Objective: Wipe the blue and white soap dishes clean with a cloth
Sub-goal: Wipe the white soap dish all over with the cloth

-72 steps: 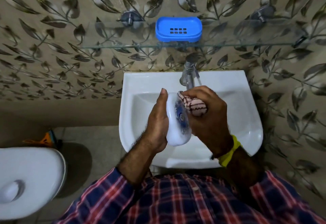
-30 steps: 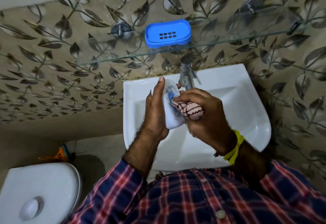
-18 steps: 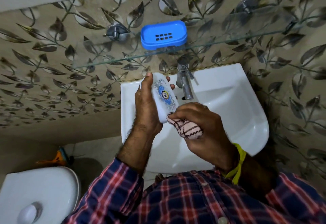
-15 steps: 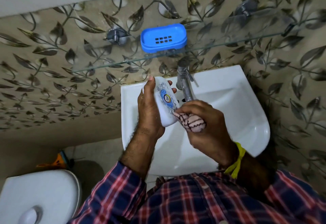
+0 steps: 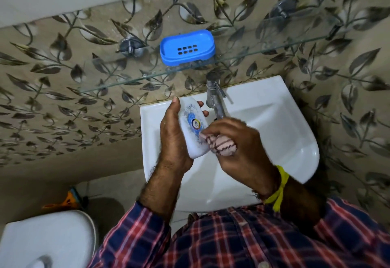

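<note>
My left hand (image 5: 172, 132) grips the white soap dish (image 5: 193, 126) upright over the left side of the basin; a blue round label shows on its face. My right hand (image 5: 238, 143) is closed on a bunched pink cloth with dark stripes (image 5: 221, 144), which presses against the lower right part of the white dish. The blue soap dish (image 5: 186, 47) rests on the glass shelf (image 5: 263, 53) above the tap, apart from both hands.
A white wash basin (image 5: 291, 132) sits below my hands, with a chrome tap (image 5: 214, 97) just right of the white dish. A white toilet lid (image 5: 44, 238) is at the lower left. An orange brush (image 5: 67, 200) lies on the floor by the leaf-patterned wall.
The white dish rose from low in the basin toward the tap and tilted its labelled face up. The cloth slid from the dish's upper part to its lower right edge.
</note>
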